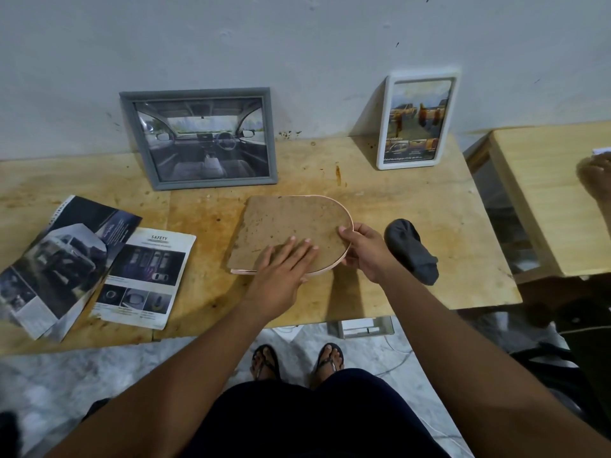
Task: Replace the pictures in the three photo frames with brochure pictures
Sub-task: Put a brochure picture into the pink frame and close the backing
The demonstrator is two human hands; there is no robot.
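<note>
Wooden table (413, 200) by grey wall (297, 44). Pink frame (284, 223) face down, brown back up. Left hand (281, 276) flat on it, fingers straight. Right hand (367, 252) grips its round edge.

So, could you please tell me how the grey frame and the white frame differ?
The grey frame stands landscape, the white frame portrait. The grey frame has square corners, the white frame rounded ones. The grey frame shows a car interior, the white frame a yellowish outdoor scene. Both stand on the table at the wall.
</note>
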